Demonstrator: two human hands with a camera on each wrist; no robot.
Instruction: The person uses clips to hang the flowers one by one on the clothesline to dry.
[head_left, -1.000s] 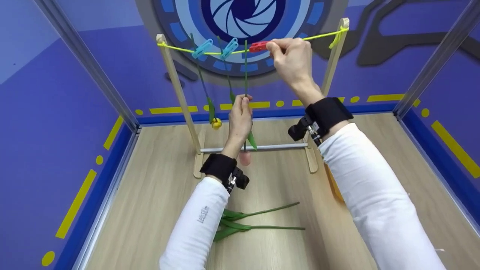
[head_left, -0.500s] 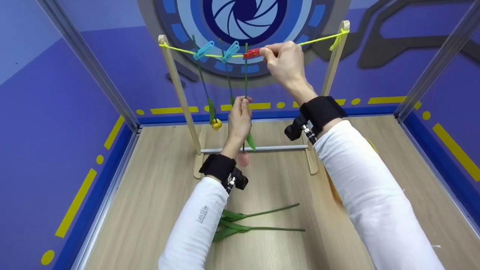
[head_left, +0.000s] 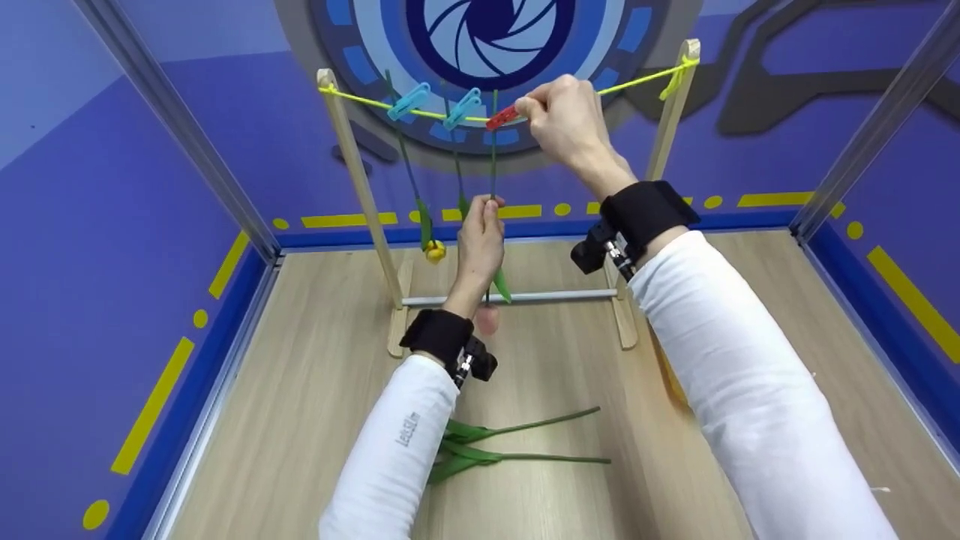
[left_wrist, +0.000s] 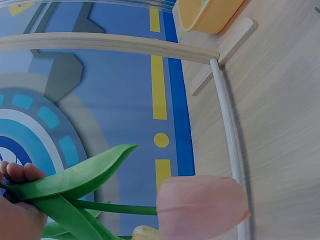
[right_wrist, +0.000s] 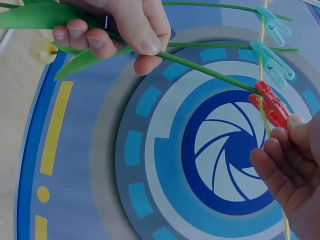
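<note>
Looking at a pink tulip [left_wrist: 202,207] up close, bloom pointing right, covering part of a white rod [left_wrist: 227,115]. Can see the left hand [left_wrist: 20,217] gripping it back by the leaves [left_wrist: 80,177]. Also spotting a bit of yellow flower [left_wrist: 145,233], cut off at the bottom. Up top, got a wooden post [left_wrist: 115,44] meeting the rod by a foot [left_wrist: 240,41], orange bin [left_wrist: 202,20] near that, blue wall [left_wrist: 120,90] behind the post.
</note>
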